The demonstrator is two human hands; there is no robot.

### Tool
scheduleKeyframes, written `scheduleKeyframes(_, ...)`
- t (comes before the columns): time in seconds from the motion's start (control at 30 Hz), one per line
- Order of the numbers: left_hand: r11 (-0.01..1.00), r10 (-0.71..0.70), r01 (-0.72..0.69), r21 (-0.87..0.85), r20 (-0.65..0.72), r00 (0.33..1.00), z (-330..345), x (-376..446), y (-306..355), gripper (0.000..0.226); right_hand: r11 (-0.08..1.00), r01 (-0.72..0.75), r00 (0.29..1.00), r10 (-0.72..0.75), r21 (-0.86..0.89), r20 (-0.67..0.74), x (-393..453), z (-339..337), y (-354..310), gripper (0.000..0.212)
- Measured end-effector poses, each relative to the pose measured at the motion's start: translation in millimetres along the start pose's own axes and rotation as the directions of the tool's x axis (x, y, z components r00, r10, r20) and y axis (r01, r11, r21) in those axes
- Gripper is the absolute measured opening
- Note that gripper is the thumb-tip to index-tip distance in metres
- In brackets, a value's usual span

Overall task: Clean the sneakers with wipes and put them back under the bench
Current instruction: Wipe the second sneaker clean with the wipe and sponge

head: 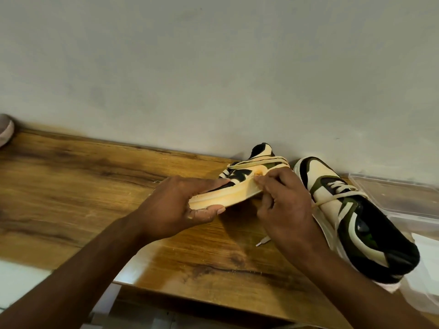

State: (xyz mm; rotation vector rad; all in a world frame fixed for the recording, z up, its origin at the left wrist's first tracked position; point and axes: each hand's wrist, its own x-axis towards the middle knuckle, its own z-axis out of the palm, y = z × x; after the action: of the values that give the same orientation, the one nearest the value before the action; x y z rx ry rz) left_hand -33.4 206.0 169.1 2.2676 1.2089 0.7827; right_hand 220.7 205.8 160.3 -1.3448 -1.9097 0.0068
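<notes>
A cream, olive and black sneaker (251,176) is held on its side above the wooden bench top (95,186), sole edge toward me. My left hand (180,210) grips its sole near the toe, thumb under and fingers over. My right hand (282,200) has curled fingers pressed against the sole's side near the heel; whether a wipe is under them is hidden. The second sneaker (351,214) lies on the bench to the right, toe pointing toward the wall, with a loose lace trailing (262,241) onto the wood.
A clear plastic box (403,198) sits at the right end behind the second sneaker. A grey wall (213,67) runs along the bench's far edge. A pale rounded object (6,131) shows at the far left. The bench's near edge (213,305) drops to the floor.
</notes>
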Motion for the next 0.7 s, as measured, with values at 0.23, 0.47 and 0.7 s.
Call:
scheduleKeyframes(0.23, 0.997, 0.026, -0.025, -0.070, 0.019, 0.999, -1.7, -0.8, -1.4, 0.058, 0.983, -0.174, 0.969, 0.181, 0.056, -0.169, 25.8, 0.7, 32.8, 0.030)
scheduleKeyframes(0.47, 0.996, 0.080, -0.080, 0.025, 0.009, 0.997, -3.5, -2.3, -3.1, 0.060, 0.902, -0.426, 0.884, 0.432, 0.072, -0.179, 40.2, 2.1, 44.4, 0.028)
scheduleKeyframes(0.7, 0.935, 0.225, -0.216, 0.282, 0.003, 0.974, -0.7, -10.0, -10.8, 0.064, 0.898, -0.433, 0.901, 0.434, -0.079, -0.004, 39.8, -19.4, 46.0, 0.030)
